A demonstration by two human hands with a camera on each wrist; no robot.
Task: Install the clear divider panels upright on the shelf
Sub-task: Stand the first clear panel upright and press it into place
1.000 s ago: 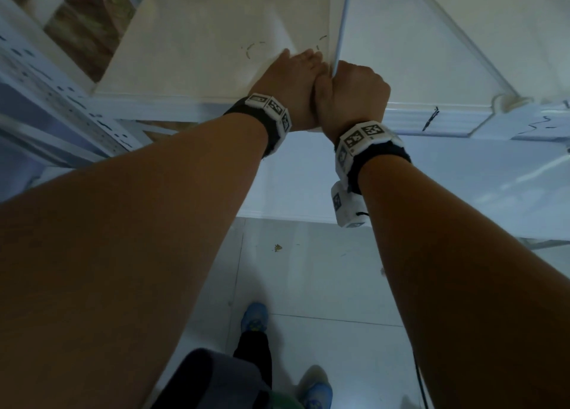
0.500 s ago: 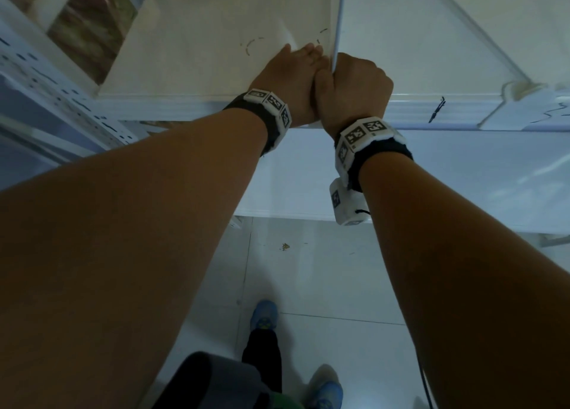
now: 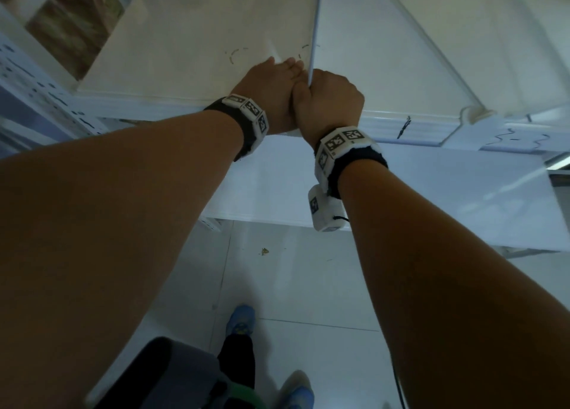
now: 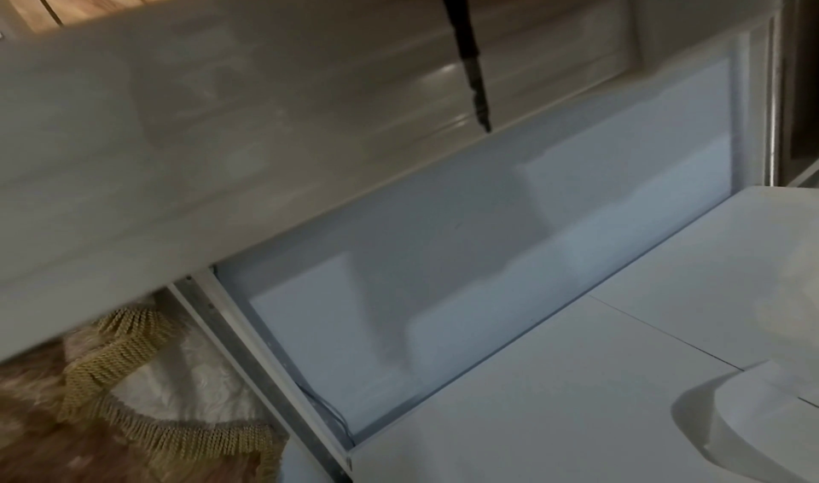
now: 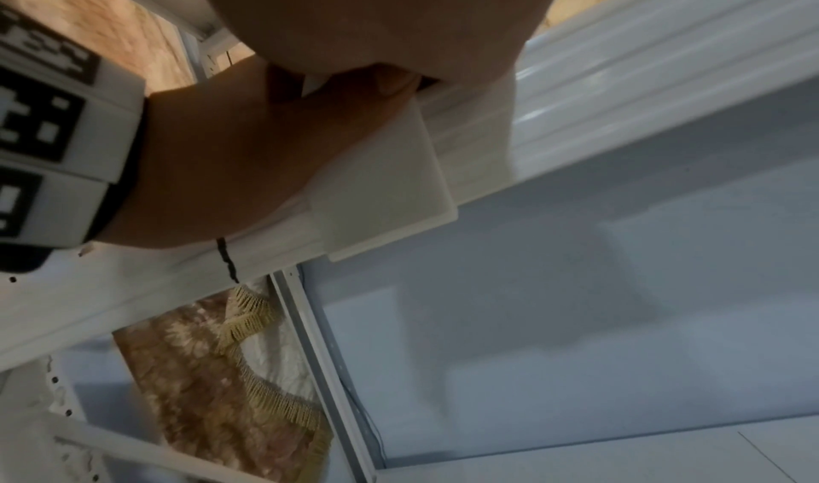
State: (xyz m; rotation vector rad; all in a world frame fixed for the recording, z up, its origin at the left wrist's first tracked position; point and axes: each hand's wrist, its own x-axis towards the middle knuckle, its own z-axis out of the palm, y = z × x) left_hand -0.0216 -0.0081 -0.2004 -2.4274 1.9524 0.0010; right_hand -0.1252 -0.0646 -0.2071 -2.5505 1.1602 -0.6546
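A clear divider panel [image 3: 315, 32] stands upright on the cream shelf [image 3: 185, 38], seen edge-on as a thin line. My right hand [image 3: 328, 100] is a fist round the panel's front edge, at the shelf's front rail. My left hand [image 3: 271, 81] lies against the panel's left side, its fingers straight on the shelf. In the right wrist view the left hand [image 5: 230, 147] has its thumb over the panel's white base clip [image 5: 390, 182], which hangs over the front rail [image 5: 620, 87]. My right hand [image 5: 377, 10] fills the top of that view. The left wrist view shows only the rail [image 4: 266, 105].
A second clear panel [image 3: 431, 38] stands to the right, its white clip [image 3: 475, 112] on the rail. A black pen mark [image 3: 404, 127] is on the rail between them. A lower white shelf [image 3: 431, 192] juts out below. My feet are on the tiled floor [image 3: 293, 285].
Both hands stay at the front of the panel. The view has shifted a little; the left fingers sit slightly farther onto the shelf.
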